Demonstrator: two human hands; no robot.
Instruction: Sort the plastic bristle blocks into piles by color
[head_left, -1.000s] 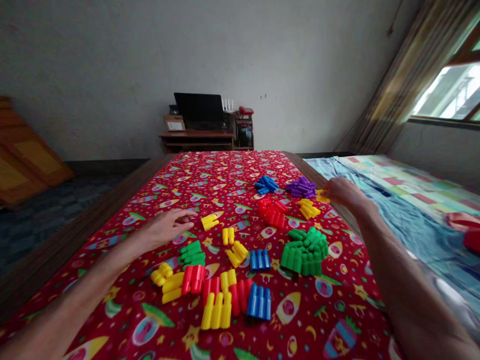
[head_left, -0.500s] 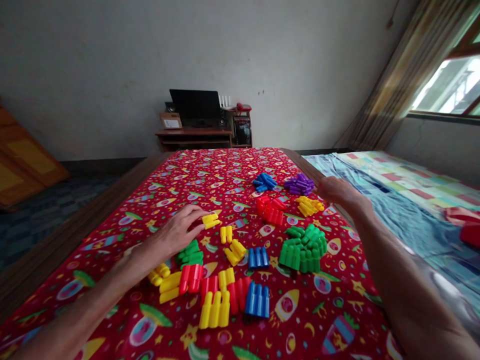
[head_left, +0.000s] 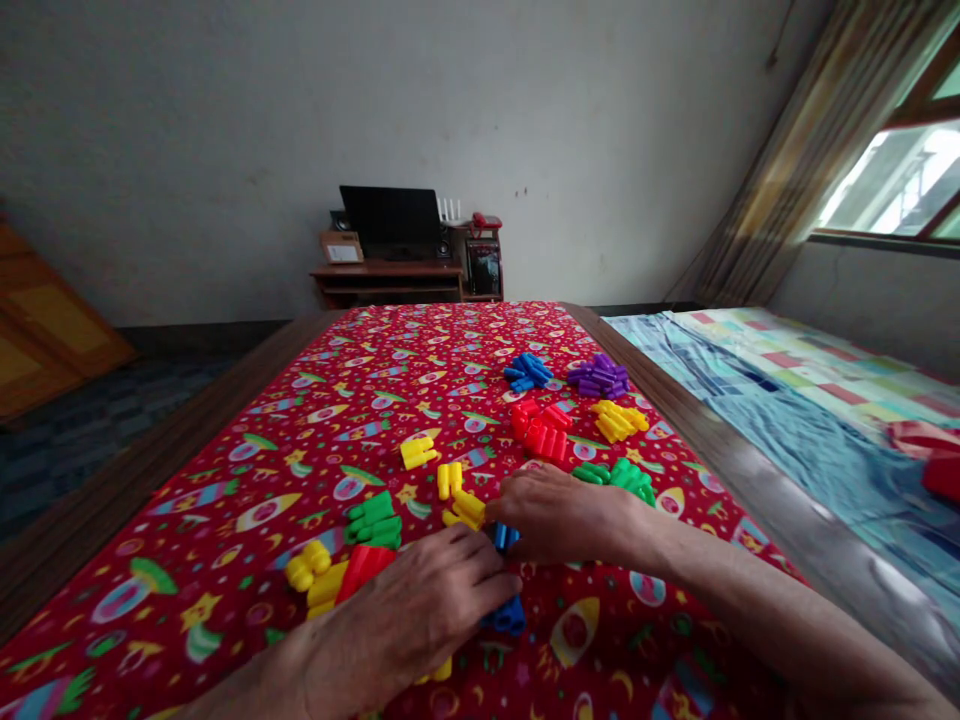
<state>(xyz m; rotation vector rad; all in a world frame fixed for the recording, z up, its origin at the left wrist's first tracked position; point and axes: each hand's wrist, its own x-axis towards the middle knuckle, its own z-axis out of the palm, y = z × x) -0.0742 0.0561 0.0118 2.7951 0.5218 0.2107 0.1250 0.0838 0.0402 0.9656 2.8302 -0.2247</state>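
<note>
Red rocket-print cloth (head_left: 390,350) covers the counter (head_left: 675,400), with sorted block heaps (head_left: 541,430) lying far right. At the near middle the left hand (head_left: 420,615) rests on mixed blocks (head_left: 330,580), fingers (head_left: 480,580) pressed together, tips on the near blue block (head_left: 511,616). The right hand (head_left: 562,515), fingers together, covers a second blue block (head_left: 504,537) beside the green heap (head_left: 619,476); I cannot tell whether either hand grips.

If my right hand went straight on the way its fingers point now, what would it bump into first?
Most likely the yellow block just past the fingertips of the right hand, which point left. A green block lies farther along. The hand's height is unclear, so contact is uncertain.
</note>
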